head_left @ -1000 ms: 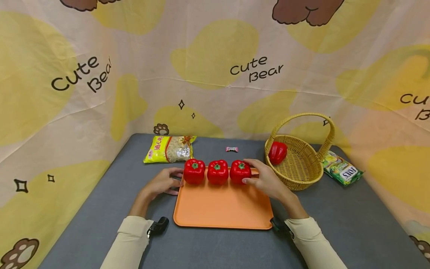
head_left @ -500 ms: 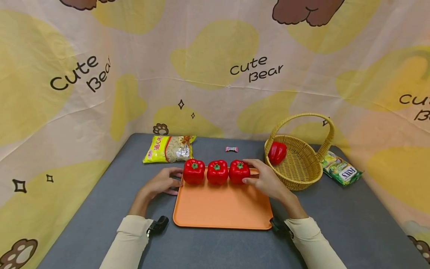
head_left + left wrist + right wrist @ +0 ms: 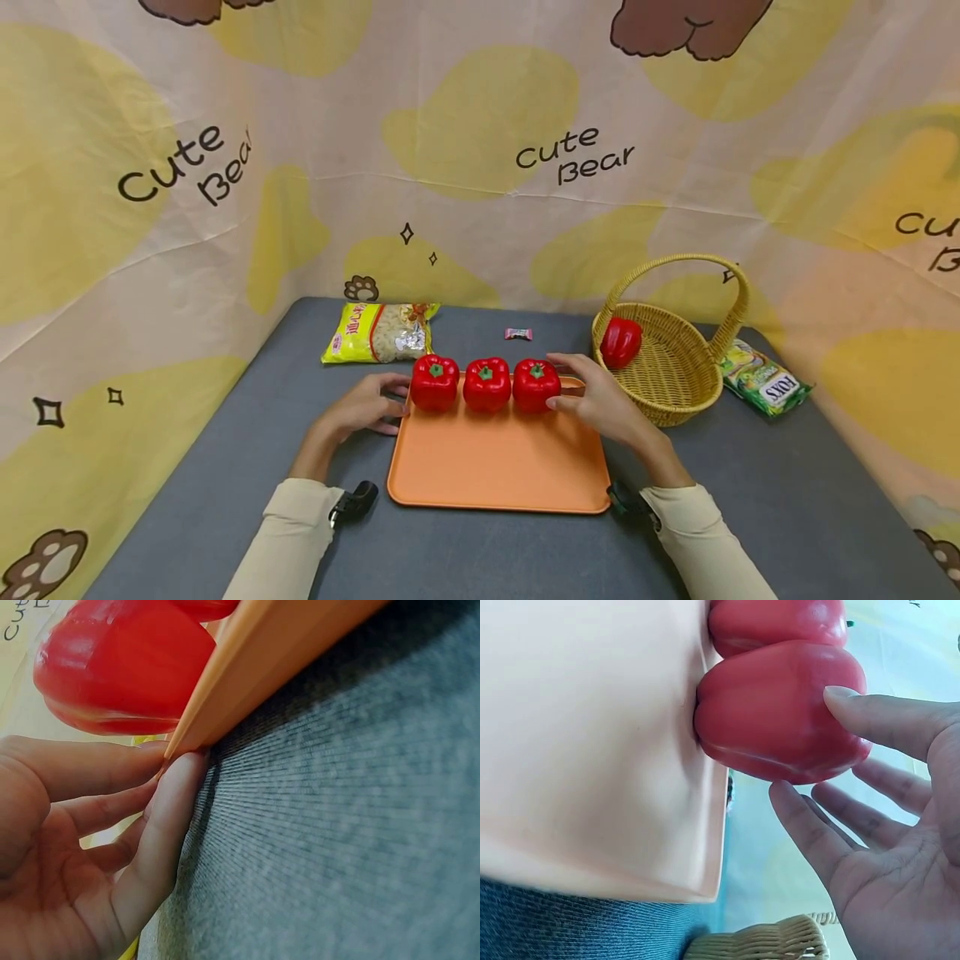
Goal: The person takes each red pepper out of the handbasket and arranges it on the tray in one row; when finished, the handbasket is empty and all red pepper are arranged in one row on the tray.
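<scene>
Three red bell peppers stand stem-up in a row along the far edge of an orange tray (image 3: 498,467): a left one (image 3: 434,385), a middle one (image 3: 487,386) and a right one (image 3: 536,387). At the tray's left rim, near the left pepper, my left hand (image 3: 365,405) pinches the edge, as the left wrist view shows. Beside the right pepper is my right hand (image 3: 600,403). Its thumb (image 3: 885,720) lies against the pepper, while the other fingers are spread loosely at its side, some apart from it. The thumb and fingers do not close round it.
At right stands a yellow wicker basket (image 3: 678,392) with a tall handle and another red bell pepper (image 3: 622,342) inside. A green snack bag (image 3: 765,377) lies beyond it. A yellow food bag (image 3: 382,333) and a small pink-wrapped candy (image 3: 518,333) lie behind the tray.
My right hand has shifted slightly right, away from the right pepper. The peppers, the tray and my left hand have stayed in place.
</scene>
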Tool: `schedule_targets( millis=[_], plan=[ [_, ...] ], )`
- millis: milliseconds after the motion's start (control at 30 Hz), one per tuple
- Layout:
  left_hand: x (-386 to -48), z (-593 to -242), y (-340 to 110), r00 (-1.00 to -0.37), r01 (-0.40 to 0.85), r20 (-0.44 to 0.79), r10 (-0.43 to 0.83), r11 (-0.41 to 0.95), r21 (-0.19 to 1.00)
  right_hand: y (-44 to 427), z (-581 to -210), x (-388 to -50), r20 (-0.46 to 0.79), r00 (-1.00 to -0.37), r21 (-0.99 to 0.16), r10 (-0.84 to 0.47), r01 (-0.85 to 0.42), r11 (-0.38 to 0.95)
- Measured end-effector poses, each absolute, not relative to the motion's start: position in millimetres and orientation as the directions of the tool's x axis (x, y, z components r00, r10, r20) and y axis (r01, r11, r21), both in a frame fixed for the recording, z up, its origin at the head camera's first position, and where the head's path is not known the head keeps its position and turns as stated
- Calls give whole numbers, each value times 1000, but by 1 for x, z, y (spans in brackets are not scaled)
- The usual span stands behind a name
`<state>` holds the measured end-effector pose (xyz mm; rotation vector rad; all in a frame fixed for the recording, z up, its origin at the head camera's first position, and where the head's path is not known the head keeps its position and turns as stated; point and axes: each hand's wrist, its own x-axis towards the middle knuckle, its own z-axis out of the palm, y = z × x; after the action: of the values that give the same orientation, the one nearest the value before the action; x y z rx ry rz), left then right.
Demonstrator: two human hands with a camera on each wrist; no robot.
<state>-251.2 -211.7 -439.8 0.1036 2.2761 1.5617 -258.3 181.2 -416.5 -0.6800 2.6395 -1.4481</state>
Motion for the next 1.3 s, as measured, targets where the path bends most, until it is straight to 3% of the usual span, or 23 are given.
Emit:
schedule_targets(
  millis=[700, 1300],
  plan=[
    [-250, -445, -212, -930, -158, -262, 256, 366, 917, 190, -408, -256, 222, -900, -791, -375, -391, 471],
    [-256, -445, -213, -933, -165, -271, 238, 386, 908, 264, -358, -263, 319, -913, -647, -254, -406, 646]
  ],
)
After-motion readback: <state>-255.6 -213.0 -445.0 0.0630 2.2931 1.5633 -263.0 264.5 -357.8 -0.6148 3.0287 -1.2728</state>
